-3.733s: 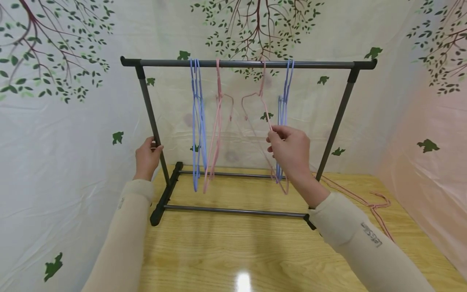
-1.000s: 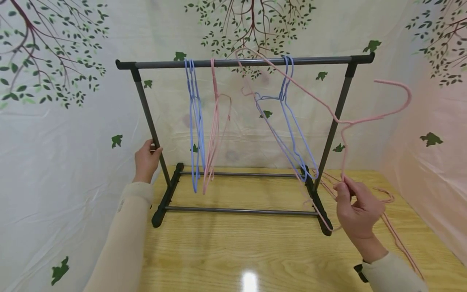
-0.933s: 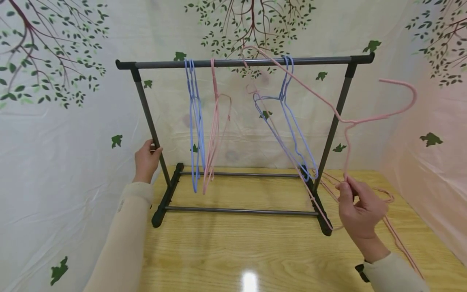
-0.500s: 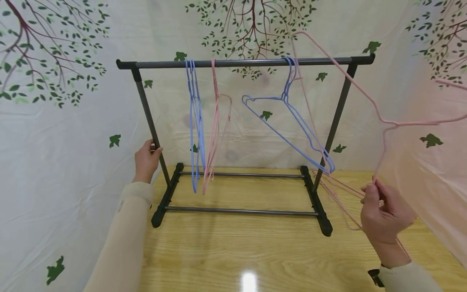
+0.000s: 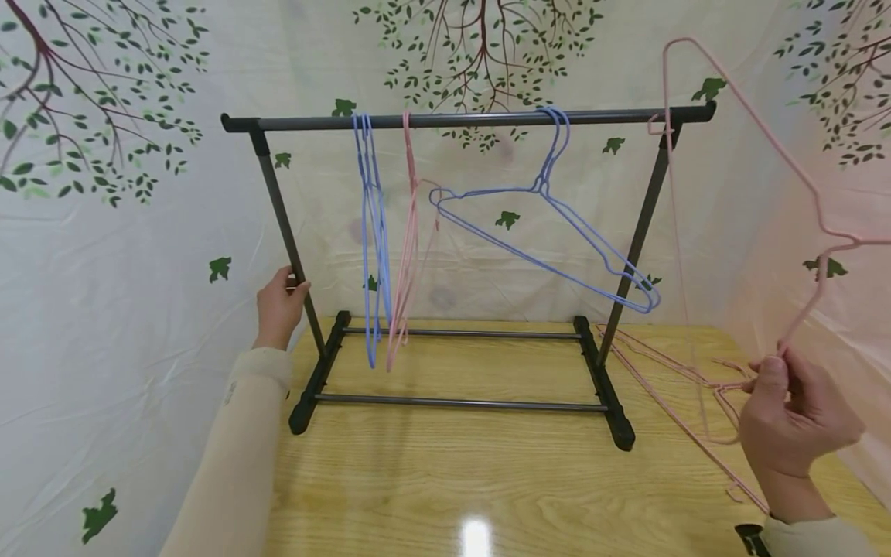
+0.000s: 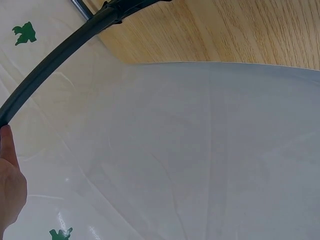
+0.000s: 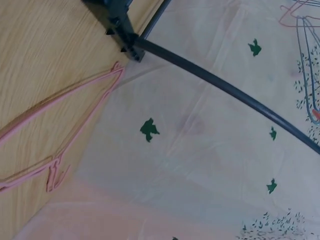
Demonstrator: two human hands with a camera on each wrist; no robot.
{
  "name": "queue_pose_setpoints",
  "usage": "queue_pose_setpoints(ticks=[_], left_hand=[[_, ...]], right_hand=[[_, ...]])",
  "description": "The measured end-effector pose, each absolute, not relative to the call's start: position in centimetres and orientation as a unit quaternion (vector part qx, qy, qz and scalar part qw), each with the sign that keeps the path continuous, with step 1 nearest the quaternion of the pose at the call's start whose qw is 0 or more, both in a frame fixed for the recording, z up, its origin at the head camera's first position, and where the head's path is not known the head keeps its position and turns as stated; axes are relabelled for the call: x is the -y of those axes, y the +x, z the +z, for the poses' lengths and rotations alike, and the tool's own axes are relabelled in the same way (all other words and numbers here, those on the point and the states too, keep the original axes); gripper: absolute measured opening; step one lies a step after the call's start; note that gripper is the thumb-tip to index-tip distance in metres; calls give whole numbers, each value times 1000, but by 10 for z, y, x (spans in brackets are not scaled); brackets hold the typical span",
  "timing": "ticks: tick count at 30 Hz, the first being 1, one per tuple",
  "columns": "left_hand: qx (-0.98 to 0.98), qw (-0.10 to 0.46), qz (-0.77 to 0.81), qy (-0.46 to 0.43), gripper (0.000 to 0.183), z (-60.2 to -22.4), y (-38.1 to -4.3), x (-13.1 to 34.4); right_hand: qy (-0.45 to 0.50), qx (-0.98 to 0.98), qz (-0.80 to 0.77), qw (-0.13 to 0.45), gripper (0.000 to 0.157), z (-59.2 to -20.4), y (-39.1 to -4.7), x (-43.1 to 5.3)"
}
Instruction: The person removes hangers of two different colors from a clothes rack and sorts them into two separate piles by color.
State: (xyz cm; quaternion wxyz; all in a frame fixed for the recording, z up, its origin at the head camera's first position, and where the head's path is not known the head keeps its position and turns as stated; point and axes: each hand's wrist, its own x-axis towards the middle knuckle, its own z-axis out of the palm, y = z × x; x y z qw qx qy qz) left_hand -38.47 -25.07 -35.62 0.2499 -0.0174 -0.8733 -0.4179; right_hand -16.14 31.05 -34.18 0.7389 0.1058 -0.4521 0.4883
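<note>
Black tubular rack (image 5: 473,120): L hand (image 5: 281,305) grips L post (image 5: 281,193); R hand (image 5: 797,410) pinches 1 pink wire hanger (image 5: 814,187), rack's R end. Hung: 2 blue wire hangers (image 5: 539,188) R of ctr; blue wire bunch (image 5: 381,224), pink wire bunch (image 5: 409,151) L, nos. unclear. Pink wire pile (image 7: 56,160) R of rack.

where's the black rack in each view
Head: the black rack spans the middle.
Left wrist: its left post curves up from the left edge to the top.
Right wrist: its right post slants down to the right edge.
Landmark: the wooden table, low in head, upper right in left wrist, left side in right wrist.
</note>
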Motion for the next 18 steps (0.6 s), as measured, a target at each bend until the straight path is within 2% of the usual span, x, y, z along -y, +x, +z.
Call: queue_pose_setpoints(ticks=[18], left_hand=[[875,248,-415,-18,42,-355,-382,249]], right_hand=[[36,487,483,727,15,-366,-147,-354]])
